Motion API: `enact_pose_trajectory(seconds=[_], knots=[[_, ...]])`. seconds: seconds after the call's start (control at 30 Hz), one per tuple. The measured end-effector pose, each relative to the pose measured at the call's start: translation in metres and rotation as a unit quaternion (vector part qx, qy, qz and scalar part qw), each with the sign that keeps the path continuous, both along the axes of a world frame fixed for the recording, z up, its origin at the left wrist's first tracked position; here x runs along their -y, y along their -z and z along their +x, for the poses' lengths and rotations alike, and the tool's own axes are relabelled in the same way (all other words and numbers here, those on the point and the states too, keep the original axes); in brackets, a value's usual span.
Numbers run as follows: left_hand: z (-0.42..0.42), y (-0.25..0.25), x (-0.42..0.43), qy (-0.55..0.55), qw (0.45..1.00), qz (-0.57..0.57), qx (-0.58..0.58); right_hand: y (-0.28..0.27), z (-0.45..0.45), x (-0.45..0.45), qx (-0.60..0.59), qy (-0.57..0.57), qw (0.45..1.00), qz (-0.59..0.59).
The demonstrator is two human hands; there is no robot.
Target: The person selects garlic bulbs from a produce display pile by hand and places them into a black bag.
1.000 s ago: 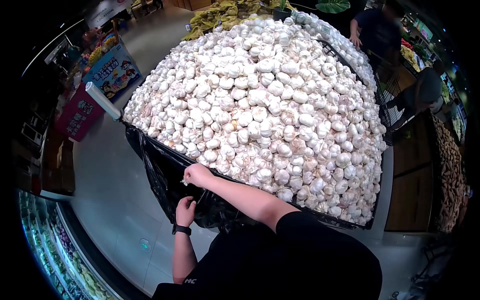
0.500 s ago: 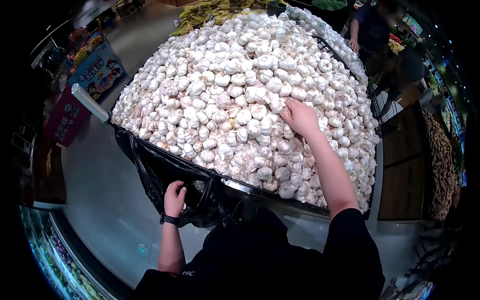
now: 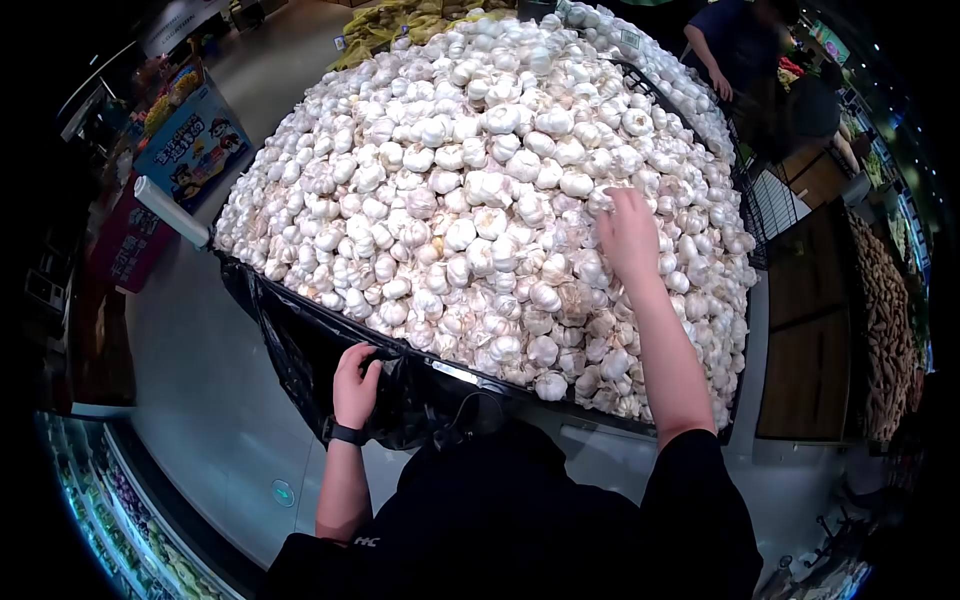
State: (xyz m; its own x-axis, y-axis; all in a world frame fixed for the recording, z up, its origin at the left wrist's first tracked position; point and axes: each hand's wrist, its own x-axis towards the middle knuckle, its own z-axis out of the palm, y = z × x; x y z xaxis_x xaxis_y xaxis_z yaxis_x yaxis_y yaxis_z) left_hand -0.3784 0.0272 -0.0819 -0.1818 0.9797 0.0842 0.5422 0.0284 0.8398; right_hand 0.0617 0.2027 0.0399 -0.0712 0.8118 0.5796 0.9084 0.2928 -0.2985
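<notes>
White garlic bulbs (image 3: pixel 440 185) are heaped high on a wide stand in front of me. My right hand (image 3: pixel 632 238) reaches onto the right part of the heap, its thumb and fingertips closed about a garlic bulb (image 3: pixel 600 200) that still lies among the others. Down at the front left, my left hand (image 3: pixel 354 388) is held above a black plastic bag (image 3: pixel 285 325) hanging along the stand's edge. Its fingers are bent but the thumb stands apart, with nothing seen between them. A dark band is round the left wrist.
A white roll (image 3: pixel 170 212) sticks out at the stand's left corner. Yellow net sacks (image 3: pixel 420 22) lie behind the heap. At the back right are a person (image 3: pixel 735 45) and a wire basket (image 3: pixel 770 205). A wooden bin (image 3: pixel 805 330) stands to the right.
My right hand has moved slightly right and up the heap, to another bulb. My left hand has risen a little toward the stand's edge. The view has shifted slightly.
</notes>
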Motion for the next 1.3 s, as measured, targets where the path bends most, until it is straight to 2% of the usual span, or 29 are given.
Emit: enact_pose_trajectory(seconds=[0.03,0.1,0.13,0.2,0.23,0.3,0.43,0.5,0.57,0.63,0.67,0.8,0.87,1.0,1.1,1.17,1.2,1.27,1.3], knots=[[0.005,-0.006,0.002,-0.001,1.000,-0.002,0.002,-0.001,-0.018,0.001,-0.006,-0.028,0.994,-0.107],[0.013,-0.014,0.005,-0.006,1.000,-0.004,0.002,0.022,-0.035,-0.002,0.105,-0.077,0.977,-0.170],[0.016,-0.016,0.007,-0.002,1.000,-0.002,-0.001,0.030,-0.041,-0.006,0.105,-0.081,0.977,-0.169],[0.023,-0.021,0.010,0.003,1.000,0.000,-0.007,0.036,-0.051,-0.011,0.159,0.005,0.973,-0.168],[0.026,-0.019,0.011,-0.002,1.000,0.001,-0.006,0.041,-0.051,-0.018,0.161,0.001,0.973,-0.167],[0.031,-0.016,0.013,0.009,1.000,-0.001,-0.003,0.048,-0.049,-0.027,0.127,-0.082,0.975,-0.163],[0.038,-0.007,0.013,0.022,1.000,-0.002,-0.010,0.049,-0.034,-0.025,0.100,-0.120,0.969,-0.192],[0.043,-0.013,0.012,0.022,1.000,-0.011,0.000,0.038,-0.021,-0.021,0.004,-0.127,0.973,-0.192],[0.044,-0.012,0.012,0.026,1.000,0.008,-0.007,0.024,-0.017,-0.016,0.018,-0.121,0.974,-0.190],[0.046,-0.013,0.012,0.026,1.000,-0.001,-0.006,0.014,-0.014,-0.010,0.110,-0.101,0.947,-0.284],[0.046,-0.014,0.013,0.028,1.000,-0.008,-0.006,0.022,-0.010,-0.008,0.143,-0.119,0.950,-0.251],[0.048,-0.008,0.014,0.026,1.000,-0.011,-0.004,0.033,-0.013,-0.002,0.149,-0.136,0.952,-0.229],[0.048,-0.005,0.014,0.029,0.999,-0.019,0.011,0.029,-0.021,0.000,0.153,-0.094,0.954,-0.241],[0.053,-0.004,0.012,0.035,0.999,-0.027,0.018,0.066,-0.024,-0.017,0.180,-0.032,0.957,-0.223],[0.056,-0.009,0.011,0.047,0.999,-0.016,0.000,0.067,-0.018,-0.019,0.161,-0.082,0.969,-0.171],[0.056,-0.011,0.010,0.052,0.999,-0.017,0.002,0.054,-0.018,-0.011,-0.010,-0.074,0.973,-0.217],[0.055,-0.011,0.011,0.051,0.999,-0.017,0.002,0.050,-0.019,-0.010,-0.009,-0.075,0.973,-0.217],[0.052,-0.008,0.013,0.041,0.999,-0.018,0.006,0.046,-0.020,-0.012,-0.164,-0.043,0.945,-0.279],[0.049,-0.007,0.014,0.039,0.999,-0.019,0.005,0.052,-0.018,-0.015,-0.165,-0.045,0.945,-0.279]])
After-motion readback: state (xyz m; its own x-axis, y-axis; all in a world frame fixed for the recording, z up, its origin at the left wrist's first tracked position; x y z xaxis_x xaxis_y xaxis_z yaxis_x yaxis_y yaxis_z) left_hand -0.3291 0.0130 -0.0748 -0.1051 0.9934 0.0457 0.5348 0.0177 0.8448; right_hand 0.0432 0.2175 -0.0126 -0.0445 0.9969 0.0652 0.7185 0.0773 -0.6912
